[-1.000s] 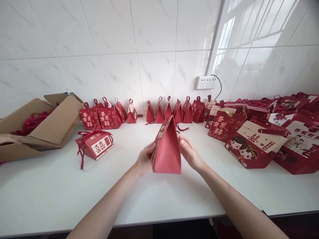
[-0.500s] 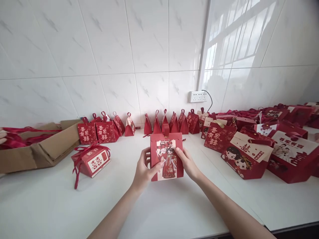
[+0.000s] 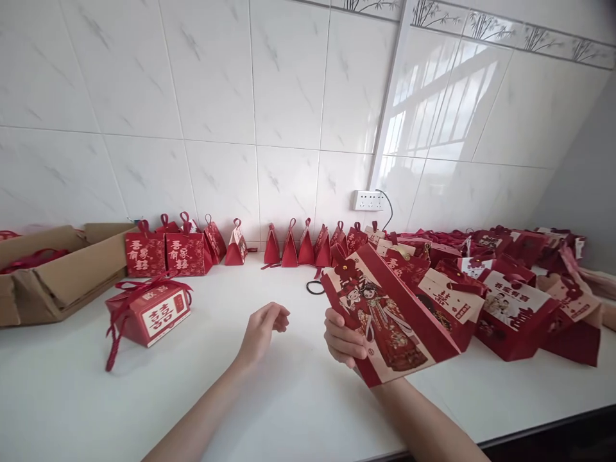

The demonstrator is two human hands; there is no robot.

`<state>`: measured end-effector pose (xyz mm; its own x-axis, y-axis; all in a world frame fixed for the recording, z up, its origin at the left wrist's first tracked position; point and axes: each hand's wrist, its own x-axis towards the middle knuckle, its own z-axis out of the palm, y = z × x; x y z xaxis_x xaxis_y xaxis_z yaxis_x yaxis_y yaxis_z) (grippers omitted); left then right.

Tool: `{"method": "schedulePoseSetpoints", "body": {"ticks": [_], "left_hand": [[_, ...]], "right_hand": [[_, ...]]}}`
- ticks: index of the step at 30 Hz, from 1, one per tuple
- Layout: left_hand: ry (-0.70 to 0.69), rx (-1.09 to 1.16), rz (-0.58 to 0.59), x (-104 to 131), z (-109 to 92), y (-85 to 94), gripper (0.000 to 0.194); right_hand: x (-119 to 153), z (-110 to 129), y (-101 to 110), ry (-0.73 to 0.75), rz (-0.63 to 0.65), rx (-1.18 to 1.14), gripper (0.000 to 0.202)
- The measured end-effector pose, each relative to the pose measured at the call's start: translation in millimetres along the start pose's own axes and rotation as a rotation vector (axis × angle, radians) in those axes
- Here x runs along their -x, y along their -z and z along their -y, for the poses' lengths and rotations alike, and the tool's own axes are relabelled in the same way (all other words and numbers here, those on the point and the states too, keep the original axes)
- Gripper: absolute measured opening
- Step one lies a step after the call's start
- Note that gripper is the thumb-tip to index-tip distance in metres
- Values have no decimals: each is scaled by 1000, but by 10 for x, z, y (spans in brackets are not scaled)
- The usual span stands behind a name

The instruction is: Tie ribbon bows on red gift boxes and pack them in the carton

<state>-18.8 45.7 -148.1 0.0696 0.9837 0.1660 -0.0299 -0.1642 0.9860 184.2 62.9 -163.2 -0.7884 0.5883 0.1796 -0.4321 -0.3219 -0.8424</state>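
Note:
A red gift box [image 3: 385, 321] printed with a couple in traditional dress is tilted in my right hand [image 3: 344, 339], whose fingers wrap its lower left edge. The thumb is hidden behind the box. My left hand [image 3: 264, 333] hovers over the white table [image 3: 279, 391], apart from the box, fingers curled loosely together with nothing in them. To the left lies a red box tied with ribbon [image 3: 151, 309]. Behind the held box, a thin black ring [image 3: 315, 287] rests on the table.
Small red boxes with loops [image 3: 289, 249] line the tiled wall [image 3: 216, 173]. At left sits an open cardboard box [image 3: 72, 282] with red ribbons. Many finished-looking gift boxes [image 3: 517, 314] crowd the right side. A power strip [image 3: 368, 200] hangs on the wall.
My left hand has let go of the gift box and moved slightly left. My right hand has carried the box right and tilted it. The view has turned a little right.

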Motion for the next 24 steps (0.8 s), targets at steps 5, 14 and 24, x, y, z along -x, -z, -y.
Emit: {"method": "schedulePoseSetpoints", "body": {"ticks": [5,14,24], "left_hand": [[-39,105,43,22,-21,-13,33],[-264,264,-99,26,-320,133,42],[-341,-178,-292,140,-454,58,24]], "right_hand": [[-27,13,-252,131,-326,214,50],[-151,-33,-588,339,-750,870,34],[-149,-127,-576,276,-621,1164,28]]}}
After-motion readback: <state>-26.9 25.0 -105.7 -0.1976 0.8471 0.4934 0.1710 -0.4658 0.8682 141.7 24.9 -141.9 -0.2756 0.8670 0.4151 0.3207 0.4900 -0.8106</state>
